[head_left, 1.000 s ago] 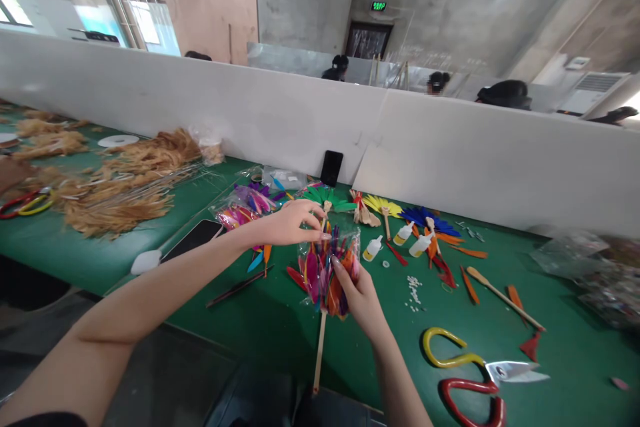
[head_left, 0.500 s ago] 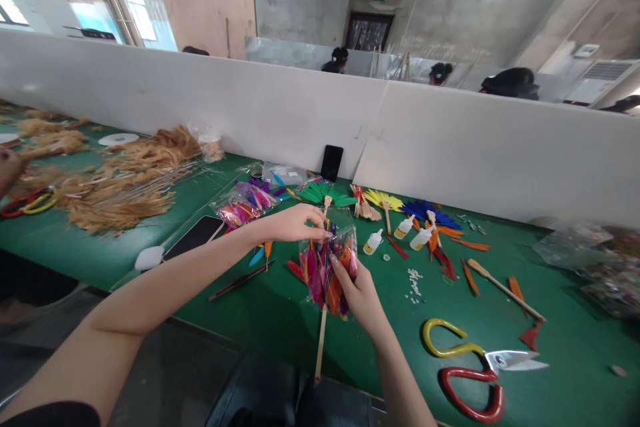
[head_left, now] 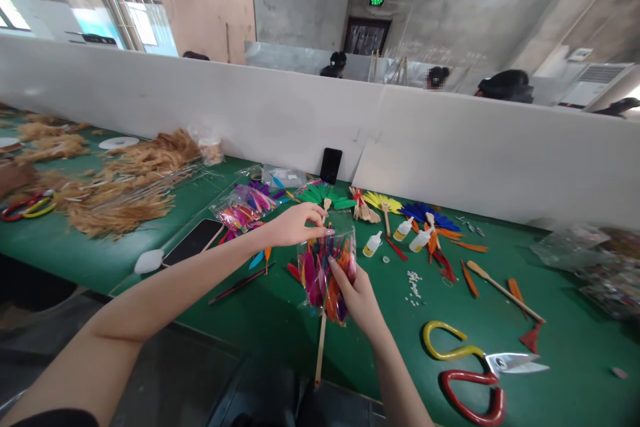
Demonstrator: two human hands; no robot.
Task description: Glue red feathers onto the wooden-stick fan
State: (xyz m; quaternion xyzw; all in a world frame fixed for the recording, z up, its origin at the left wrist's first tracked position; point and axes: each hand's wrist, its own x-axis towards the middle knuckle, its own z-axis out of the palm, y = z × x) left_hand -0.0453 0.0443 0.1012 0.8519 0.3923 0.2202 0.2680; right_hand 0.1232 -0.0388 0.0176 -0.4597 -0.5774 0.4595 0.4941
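Note:
A clear plastic bag of coloured feathers is held up over the green table. My right hand grips the bag from below and to the right, fingers wrapped round it. My left hand pinches the bag's top opening with the fingertips together. A thin wooden stick lies on the table under the bag, pointing towards me.
Scissors with yellow and red handles lie at the right front. Small glue bottles, feather fans, loose feathers and a wooden stick are beyond. A phone, another feather bag and straw-coloured fibre piles sit to the left. A white partition backs the table.
Both hands and the bag have stayed nearly in place; the left fingertips have shifted slightly at the bag's opening.

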